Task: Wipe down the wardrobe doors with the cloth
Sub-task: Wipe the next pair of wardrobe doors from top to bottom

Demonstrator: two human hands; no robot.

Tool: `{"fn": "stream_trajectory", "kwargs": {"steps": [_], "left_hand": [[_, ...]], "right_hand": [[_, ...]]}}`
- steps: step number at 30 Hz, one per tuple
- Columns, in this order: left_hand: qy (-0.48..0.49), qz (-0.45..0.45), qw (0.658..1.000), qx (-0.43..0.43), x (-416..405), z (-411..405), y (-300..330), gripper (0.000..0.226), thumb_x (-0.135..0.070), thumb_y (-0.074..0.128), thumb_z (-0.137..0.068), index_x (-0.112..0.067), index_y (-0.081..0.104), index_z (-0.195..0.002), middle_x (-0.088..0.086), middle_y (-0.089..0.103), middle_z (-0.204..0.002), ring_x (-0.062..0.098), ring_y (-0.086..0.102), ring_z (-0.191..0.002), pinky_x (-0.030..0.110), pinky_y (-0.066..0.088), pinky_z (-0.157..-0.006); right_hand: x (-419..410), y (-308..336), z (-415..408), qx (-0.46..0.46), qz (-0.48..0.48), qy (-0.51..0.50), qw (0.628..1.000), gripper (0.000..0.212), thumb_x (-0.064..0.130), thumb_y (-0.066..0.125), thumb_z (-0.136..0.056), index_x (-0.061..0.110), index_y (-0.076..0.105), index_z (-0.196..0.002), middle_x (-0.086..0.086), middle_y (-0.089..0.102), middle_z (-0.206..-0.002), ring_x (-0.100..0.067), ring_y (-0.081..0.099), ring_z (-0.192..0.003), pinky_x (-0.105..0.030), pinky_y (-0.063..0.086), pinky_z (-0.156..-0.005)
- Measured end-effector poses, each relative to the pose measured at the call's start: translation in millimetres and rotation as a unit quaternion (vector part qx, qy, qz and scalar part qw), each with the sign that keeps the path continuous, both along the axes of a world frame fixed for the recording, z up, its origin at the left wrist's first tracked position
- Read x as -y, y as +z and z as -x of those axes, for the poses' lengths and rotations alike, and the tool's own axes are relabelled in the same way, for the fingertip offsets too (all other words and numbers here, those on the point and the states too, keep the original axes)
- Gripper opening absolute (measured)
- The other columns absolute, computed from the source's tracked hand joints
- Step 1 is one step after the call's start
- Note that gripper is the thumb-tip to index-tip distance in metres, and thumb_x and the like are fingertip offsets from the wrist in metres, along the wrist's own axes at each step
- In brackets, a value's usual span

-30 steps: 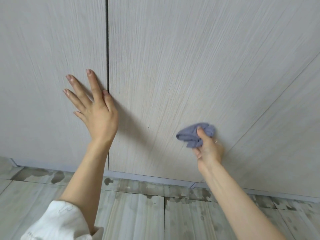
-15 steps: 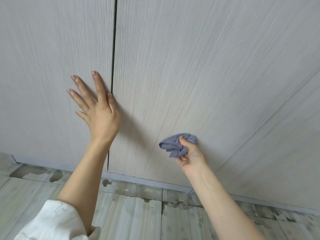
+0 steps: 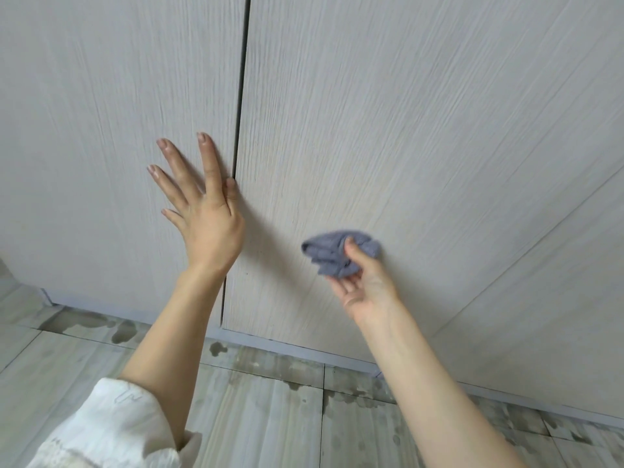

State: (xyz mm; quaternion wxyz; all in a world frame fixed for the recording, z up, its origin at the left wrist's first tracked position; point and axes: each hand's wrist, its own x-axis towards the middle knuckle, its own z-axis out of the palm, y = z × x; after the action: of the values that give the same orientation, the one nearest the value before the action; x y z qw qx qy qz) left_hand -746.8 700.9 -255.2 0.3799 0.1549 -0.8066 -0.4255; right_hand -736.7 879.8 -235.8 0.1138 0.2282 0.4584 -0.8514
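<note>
Right hand [image 3: 363,282] grips a bunched grey-blue cloth [image 3: 337,253], thumb over the front of the wad, fingers curled under it. Cloth sits at the fingertip end of the hand, up and slightly left of the palm, pressed against the middle wardrobe door [image 3: 388,130], low on the panel, not far above the plinth.

Left hand [image 3: 206,211] flat and spread wide on the left door [image 3: 101,113], holding nothing; thumb lies right at the dark vertical gap [image 3: 241,96] between the two doors. Hands well apart, cloth to the right of the gap.

White sleeve [image 3: 108,430] pushed up on the left forearm (right forearm bare).

Tiled floor [image 3: 270,417] below shows dark patches along the base of the wardrobe.
</note>
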Motion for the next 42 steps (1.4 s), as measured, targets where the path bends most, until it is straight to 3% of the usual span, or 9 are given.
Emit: {"fn": "stream_trajectory", "kwargs": {"steps": [4, 10, 15, 23, 26, 32, 35, 39, 42], "left_hand": [[-0.01, 0.046, 0.999, 0.02, 11.7, -4.9, -7.0, 0.059, -0.023, 0.029, -0.103, -0.036, -0.005, -0.15, 0.008, -0.023, -0.157, 0.036, -0.024, -0.141, 0.073, 0.005, -0.104], [-0.007, 0.07, 0.997, 0.036, 17.9, -5.6, -8.0, 0.061, -0.025, 0.032, -0.103, -0.035, -0.004, -0.15, 0.009, -0.023, -0.157, 0.037, -0.023, -0.141, 0.07, 0.007, -0.107], [-0.003, 0.066, 0.997, 0.033, 17.2, -3.6, -9.1, 0.061, -0.023, 0.033, -0.103, -0.035, -0.004, -0.15, 0.008, -0.023, -0.157, 0.036, -0.024, -0.141, 0.07, 0.005, -0.108], [-0.01, 0.061, 0.998, 0.029, 17.6, -3.8, -9.0, 0.06, -0.025, 0.031, -0.103, -0.038, -0.007, -0.148, 0.007, -0.023, -0.157, 0.036, -0.024, -0.141, 0.07, 0.006, -0.106], [-0.013, 0.062, 0.998, 0.023, 17.9, -3.4, -10.8, 0.061, -0.026, 0.031, -0.104, -0.04, -0.011, -0.145, 0.005, -0.024, -0.156, 0.035, -0.025, -0.141, 0.07, 0.004, -0.105], [-0.004, 0.056, 0.998, 0.009, 14.3, -1.6, -10.8, 0.064, -0.019, 0.032, -0.104, -0.043, -0.012, -0.142, 0.004, -0.024, -0.157, 0.034, -0.026, -0.141, 0.071, 0.001, -0.105], [0.0, 0.06, 0.998, 0.011, 16.5, -0.2, -12.5, 0.061, -0.024, 0.033, -0.103, -0.043, -0.01, -0.142, 0.004, -0.022, -0.157, 0.034, -0.025, -0.141, 0.072, 0.001, -0.105], [0.003, 0.098, 0.995, 0.02, 28.7, 0.0, -18.9, 0.057, -0.041, 0.031, -0.101, -0.041, -0.006, -0.145, 0.004, -0.017, -0.158, 0.034, -0.022, -0.142, 0.073, 0.001, -0.103], [0.008, 0.12, 0.992, 0.024, 37.7, 0.3, -24.0, 0.058, -0.048, 0.029, -0.1, -0.04, -0.005, -0.146, 0.002, -0.015, -0.159, 0.032, -0.02, -0.143, 0.071, 0.0, -0.104]], "right_hand": [[5.3, -13.9, -0.7, 0.048, -0.021, -0.004, 0.999, 0.032, 0.006, 0.07, -0.081, 0.002, 0.056, -0.11, -0.014, 0.063, -0.091, -0.023, 0.062, -0.072, -0.037, 0.055, -0.048], [14.3, 48.1, 6.6, -0.212, -0.12, -0.109, 0.964, 0.015, 0.011, 0.069, -0.084, 0.015, 0.055, -0.086, -0.006, 0.064, -0.092, -0.014, 0.063, -0.077, -0.029, 0.054, -0.07], [24.8, 31.5, 11.0, -0.552, -0.51, -0.209, 0.626, 0.031, 0.0, 0.067, -0.078, 0.015, 0.057, -0.103, -0.004, 0.049, -0.102, -0.011, 0.048, -0.094, -0.016, 0.039, -0.085], [-0.6, -67.2, 33.4, -0.667, -0.727, 0.043, 0.158, 0.028, -0.006, 0.048, -0.08, 0.009, 0.061, -0.1, -0.012, 0.047, -0.089, -0.028, 0.048, -0.074, -0.035, 0.035, -0.062], [4.8, -36.1, 35.8, -0.678, -0.714, 0.036, 0.17, 0.024, -0.002, 0.051, -0.083, 0.007, 0.069, -0.097, -0.014, 0.056, -0.079, -0.03, 0.053, -0.067, -0.036, 0.03, -0.061], [37.3, 55.1, 42.3, -0.655, -0.65, -0.171, 0.345, 0.027, 0.009, 0.068, -0.082, 0.004, 0.068, -0.109, -0.02, 0.057, -0.089, -0.032, 0.052, -0.076, -0.039, 0.035, -0.069], [43.4, 33.2, 41.4, -0.663, -0.672, -0.15, 0.292, 0.03, 0.013, 0.064, -0.087, 0.007, 0.065, -0.116, -0.018, 0.053, -0.099, -0.03, 0.047, -0.081, -0.039, 0.034, -0.068], [38.4, -13.1, 40.9, -0.691, -0.711, 0.009, 0.132, 0.037, 0.009, 0.07, -0.077, 0.01, 0.067, -0.114, -0.012, 0.055, -0.101, -0.029, 0.053, -0.08, -0.038, 0.029, -0.065], [43.0, 11.8, 41.5, -0.704, -0.694, -0.008, 0.146, 0.033, 0.009, 0.063, -0.081, 0.01, 0.068, -0.113, -0.011, 0.054, -0.101, -0.028, 0.05, -0.082, -0.037, 0.027, -0.065]]}}
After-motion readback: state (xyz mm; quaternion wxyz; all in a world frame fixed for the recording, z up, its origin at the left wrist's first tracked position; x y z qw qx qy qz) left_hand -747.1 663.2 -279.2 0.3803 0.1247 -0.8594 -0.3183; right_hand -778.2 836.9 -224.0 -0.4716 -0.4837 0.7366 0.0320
